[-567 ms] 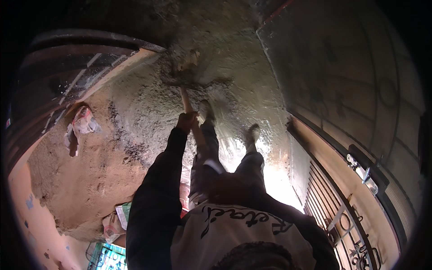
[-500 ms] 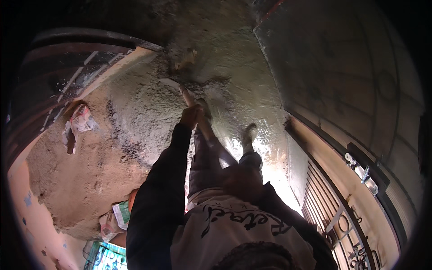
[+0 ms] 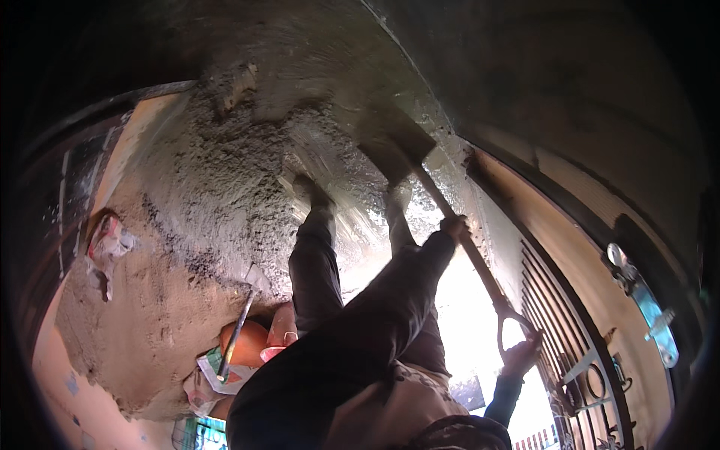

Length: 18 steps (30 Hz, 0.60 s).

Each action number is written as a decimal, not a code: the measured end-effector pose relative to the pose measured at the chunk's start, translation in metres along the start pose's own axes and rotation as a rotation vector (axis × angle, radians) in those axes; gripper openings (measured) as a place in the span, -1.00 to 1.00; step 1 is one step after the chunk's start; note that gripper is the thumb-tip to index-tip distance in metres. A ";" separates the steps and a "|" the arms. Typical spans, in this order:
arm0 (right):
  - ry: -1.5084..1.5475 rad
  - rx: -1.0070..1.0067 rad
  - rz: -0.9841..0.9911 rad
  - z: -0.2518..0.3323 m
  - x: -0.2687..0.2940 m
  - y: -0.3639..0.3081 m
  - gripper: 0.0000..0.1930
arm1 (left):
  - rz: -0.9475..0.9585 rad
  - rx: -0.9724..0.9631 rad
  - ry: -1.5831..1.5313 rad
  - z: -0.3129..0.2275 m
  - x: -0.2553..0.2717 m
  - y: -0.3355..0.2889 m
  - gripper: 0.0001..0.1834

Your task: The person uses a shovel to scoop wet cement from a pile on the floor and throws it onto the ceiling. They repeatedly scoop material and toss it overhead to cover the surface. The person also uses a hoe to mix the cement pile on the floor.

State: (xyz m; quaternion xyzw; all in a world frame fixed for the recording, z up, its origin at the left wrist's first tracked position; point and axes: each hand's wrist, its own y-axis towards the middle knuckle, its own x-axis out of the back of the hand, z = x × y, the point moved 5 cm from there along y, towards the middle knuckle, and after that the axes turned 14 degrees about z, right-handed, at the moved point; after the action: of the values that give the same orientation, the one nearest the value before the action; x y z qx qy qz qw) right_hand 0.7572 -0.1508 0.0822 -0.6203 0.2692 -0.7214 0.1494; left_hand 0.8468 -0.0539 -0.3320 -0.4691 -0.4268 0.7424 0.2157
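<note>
A long-handled shovel (image 3: 478, 264) slants across the right half of the head view. My left hand (image 3: 455, 227) is closed round its shaft, with my left arm reaching across my body. At the lower end, my right hand (image 3: 523, 354) grips the D-shaped handle, low on the right. The broad dark blade (image 3: 397, 141) lies at the far end, against wet grey mortar (image 3: 225, 172) spread over the ground. Some of the blade blends into the shadow. My feet stand in the wet layer, just nearer than the blade.
A metal grille gate (image 3: 551, 315) and a door with a latch (image 3: 645, 304) run along the right. At left lie a crumpled bag (image 3: 109, 244), a hoe-like tool (image 3: 238, 330) and a reddish bucket (image 3: 280, 328). A dark panel stands at far left.
The shovel has swung from the middle over to the right, its blade now facing far right of my feet. My left hand moved right with it; my right hand has come into clear view.
</note>
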 end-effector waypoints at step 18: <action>-0.840 1.484 -0.284 0.193 -0.210 0.065 -0.81 | 0.379 -0.330 0.101 -0.269 0.138 0.055 -0.84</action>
State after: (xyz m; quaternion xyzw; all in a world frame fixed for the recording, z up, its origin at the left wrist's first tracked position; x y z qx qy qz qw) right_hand 0.9766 -0.1266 -0.1097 -0.6053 -0.4292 -0.4333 0.5115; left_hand 1.0236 0.1314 -0.5012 -0.6059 -0.4355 0.6655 0.0142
